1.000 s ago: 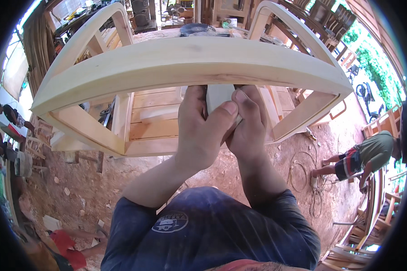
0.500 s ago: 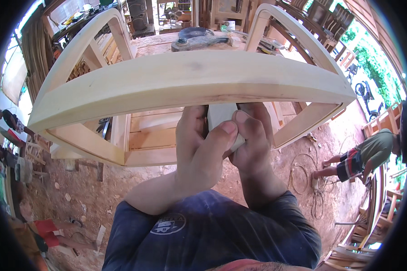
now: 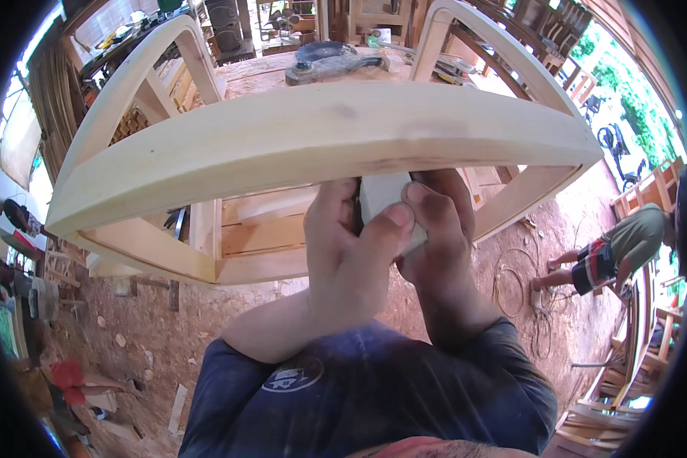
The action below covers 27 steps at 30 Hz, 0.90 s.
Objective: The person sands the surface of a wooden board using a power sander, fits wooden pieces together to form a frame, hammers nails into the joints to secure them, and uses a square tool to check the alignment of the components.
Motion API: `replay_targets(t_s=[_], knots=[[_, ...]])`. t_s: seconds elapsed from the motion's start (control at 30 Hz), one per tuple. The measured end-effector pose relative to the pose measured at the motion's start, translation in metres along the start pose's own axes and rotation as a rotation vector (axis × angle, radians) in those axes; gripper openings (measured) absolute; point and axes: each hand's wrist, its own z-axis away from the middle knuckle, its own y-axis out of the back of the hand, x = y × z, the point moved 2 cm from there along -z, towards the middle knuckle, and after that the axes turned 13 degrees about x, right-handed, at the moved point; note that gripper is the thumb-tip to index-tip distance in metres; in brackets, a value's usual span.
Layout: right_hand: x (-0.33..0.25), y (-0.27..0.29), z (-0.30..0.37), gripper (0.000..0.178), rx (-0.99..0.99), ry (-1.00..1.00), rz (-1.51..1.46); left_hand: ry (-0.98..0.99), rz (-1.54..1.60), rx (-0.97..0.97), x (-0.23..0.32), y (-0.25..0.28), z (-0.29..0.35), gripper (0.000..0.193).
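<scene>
A pale, flat-sided block (image 3: pixel 385 197), which looks like a sanding block, is held between my two hands against the near lower edge of a curved wooden rail (image 3: pixel 320 126). My left hand (image 3: pixel 351 252) grips its left side, thumb lying across the near face. Around the right side closes my right hand (image 3: pixel 437 229), its thumb near the left one. Fingers behind the block are partly hidden. The rail belongs to a light, unfinished wooden frame (image 3: pixel 156 65) with rounded corners. Darker smudges mark the rail just above the block.
Beyond the rail, a dark power tool (image 3: pixel 336 65) lies on a dusty work surface. Wood scraps and a coiled cord (image 3: pixel 515 282) are on the floor. A person (image 3: pixel 626 248) bends over at the right; other people are at the left. Stacked timber (image 3: pixel 611 412) stands lower right.
Both hands and the block have shifted a little to the right along the rail. My grip looks the same. The person at lower left has changed leg position.
</scene>
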Motion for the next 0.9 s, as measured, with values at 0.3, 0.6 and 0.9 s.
replay_targets(t_s=[0.3, 0.6, 0.9], knots=[[-0.008, -0.007, 0.009, 0.021, -0.012, 0.310, 0.476, -0.104, 0.003, -0.005, -0.010, 0.005, -0.006, 0.033], [0.016, -0.009, 0.015, 0.025, 0.118, 0.480, 0.355, 0.109, 0.184, -0.021, 0.010, 0.001, -0.006, 0.030], [0.008, -0.019, 0.008, 0.036, 0.186, 0.025, -0.031, 0.114, -0.111, -0.044, 0.017, 0.015, -0.012, 0.031]])
